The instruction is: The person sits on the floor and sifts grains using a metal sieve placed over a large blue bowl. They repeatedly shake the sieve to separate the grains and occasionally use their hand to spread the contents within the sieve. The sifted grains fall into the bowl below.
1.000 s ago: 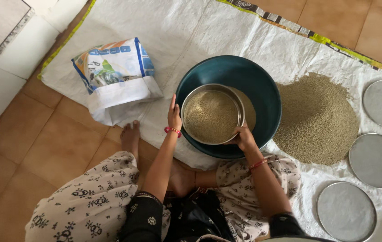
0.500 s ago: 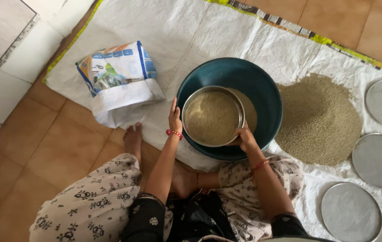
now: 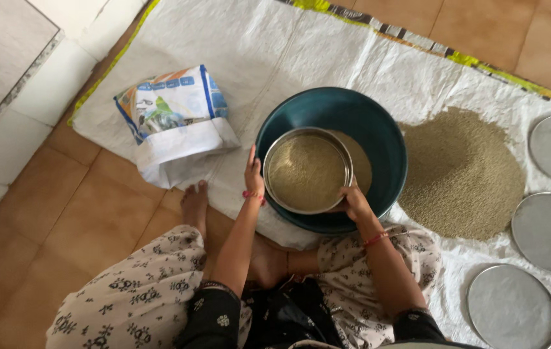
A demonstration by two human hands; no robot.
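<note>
Head view, looking straight down at a person seated on a tiled floor (image 3: pixel 88 213). Only 1 view available.

Left hand (image 3: pixel 253 173): fingers wrapped on the left rim of a round steel sieve (image 3: pixel 307 170); closed in a grip. Right hand (image 3: pixel 355 201): gripping the sieve's lower right rim, fingers curled over the edge. The sieve is held by both hands inside and above a dark teal basin (image 3: pixel 379 129), sitting toward the basin's left and near side.

Sieve load: a layer of small tan grain covers its whole mesh. A crescent of finer sifted matter (image 3: pixel 360 161) shows in the basin just beyond the sieve's right rim; how deep it lies cannot be told, as the sieve hides most of the basin floor.

Right of the basin, on the white woven mat (image 3: pixel 301 45), lies a broad heap of grain (image 3: pixel 459 171), touching or nearly touching the basin wall. 3 flat round steel sieve discs (image 3: pixel 550 231) lie along the mat's right edge, apart from the heap. Left of the basin stands a printed sack (image 3: pixel 175 119) with its mouth rolled down; contents not visible.

Judgement on progress: the work looks mid-course. The heap suggests a good share already processed, the current batch is in hand, and whether the sack holds more cannot be told.
</note>
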